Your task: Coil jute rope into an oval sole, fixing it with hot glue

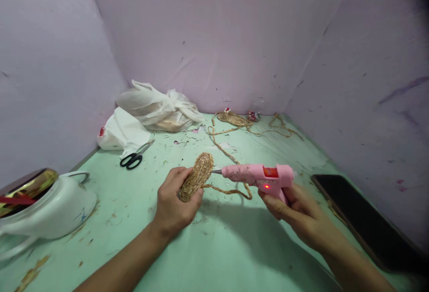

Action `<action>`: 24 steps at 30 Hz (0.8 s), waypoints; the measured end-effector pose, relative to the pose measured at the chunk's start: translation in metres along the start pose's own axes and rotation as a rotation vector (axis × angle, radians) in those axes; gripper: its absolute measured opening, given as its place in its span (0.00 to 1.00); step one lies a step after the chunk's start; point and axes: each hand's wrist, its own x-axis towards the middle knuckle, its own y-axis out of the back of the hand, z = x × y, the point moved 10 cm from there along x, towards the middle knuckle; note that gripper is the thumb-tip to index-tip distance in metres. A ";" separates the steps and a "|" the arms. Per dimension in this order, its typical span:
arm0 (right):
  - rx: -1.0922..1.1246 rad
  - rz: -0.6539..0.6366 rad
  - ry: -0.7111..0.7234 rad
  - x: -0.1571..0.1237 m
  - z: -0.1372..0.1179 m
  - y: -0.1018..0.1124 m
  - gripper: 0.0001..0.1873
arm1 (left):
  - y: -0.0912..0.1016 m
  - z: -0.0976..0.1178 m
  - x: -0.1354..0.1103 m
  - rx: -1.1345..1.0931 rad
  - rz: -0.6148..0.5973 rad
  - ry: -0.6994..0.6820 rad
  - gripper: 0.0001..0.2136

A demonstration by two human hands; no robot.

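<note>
Between the fingers and thumb of my left hand (176, 198) is a small oval sole of coiled straw rope (198, 175), held tilted above the table. My right hand (298, 211) grips a pink hot glue gun (253, 174) by its handle, with a red light lit on its side. The gun's metal nozzle points left and sits at the right edge of the coiled sole; whether it touches cannot be made out. From the sole a loose tail of straw rope (228, 191) loops right beneath the gun and runs back across the table.
Black-handled scissors (134, 159) lie at left, before a white tissue pack (124, 129) and a plastic bag (157, 106). Another coiled sole (234, 119) lies at the back wall beside small red-and-white items (254, 116). A white pot (63, 205) stands left; a phone (362, 220) lies right.
</note>
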 end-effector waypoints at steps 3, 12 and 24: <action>0.012 0.006 -0.012 0.000 0.000 0.000 0.08 | 0.000 0.001 0.000 0.002 0.000 -0.005 0.15; 0.085 0.096 -0.072 -0.001 0.009 0.008 0.15 | 0.000 0.006 -0.001 0.020 -0.003 -0.072 0.15; 0.066 0.104 -0.090 -0.001 0.010 0.009 0.14 | 0.001 0.010 -0.003 0.025 0.010 -0.127 0.16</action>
